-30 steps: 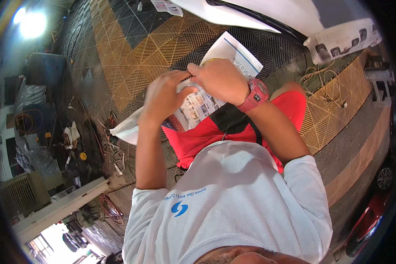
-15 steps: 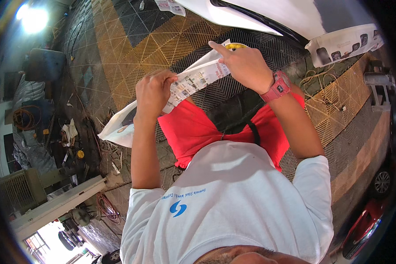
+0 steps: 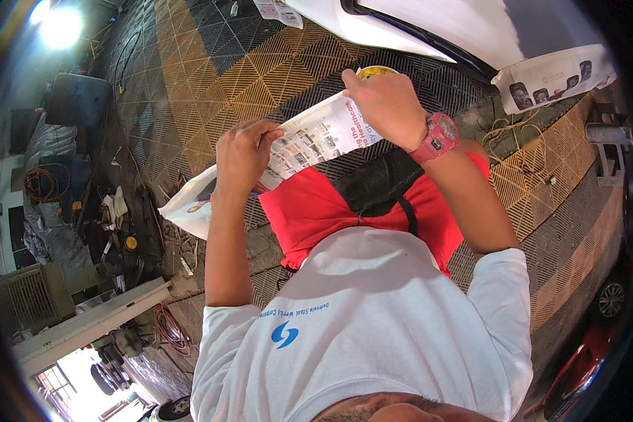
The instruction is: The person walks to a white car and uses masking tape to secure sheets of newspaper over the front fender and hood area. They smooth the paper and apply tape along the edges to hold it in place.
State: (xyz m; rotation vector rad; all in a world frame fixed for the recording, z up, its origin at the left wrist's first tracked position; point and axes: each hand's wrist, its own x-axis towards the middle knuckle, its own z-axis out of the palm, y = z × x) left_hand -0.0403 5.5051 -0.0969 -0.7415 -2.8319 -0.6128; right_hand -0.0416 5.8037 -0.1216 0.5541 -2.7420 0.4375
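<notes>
A folded strip of newspaper (image 3: 316, 144) stretches between my two hands, above my knees. My left hand (image 3: 243, 151) pinches its upper edge, and the loose end hangs past my left forearm. At the other end, the fingers of my right hand (image 3: 387, 105) are closed on the paper, the thumb side along its top edge. Just beyond the right knuckles shows a yellow roll of tape (image 3: 378, 71); most of it is hidden, and how it is held cannot be seen. A red watch (image 3: 439, 136) is on my right wrist.
A white car panel (image 3: 429, 21) with black trim stands ahead, newspaper (image 3: 552, 77) hanging from its right side. Interlocking tan and black floor tiles (image 3: 239, 91) lie below. Cords (image 3: 517, 130) lie at right. Clutter and an air-conditioner unit (image 3: 32, 295) are at left; a red car (image 3: 584, 366) is lower right.
My right index finger, stretched out before, has bent down onto the paper's edge. The strip has turned flatter, showing more of its print. My left hand keeps its pinch.
</notes>
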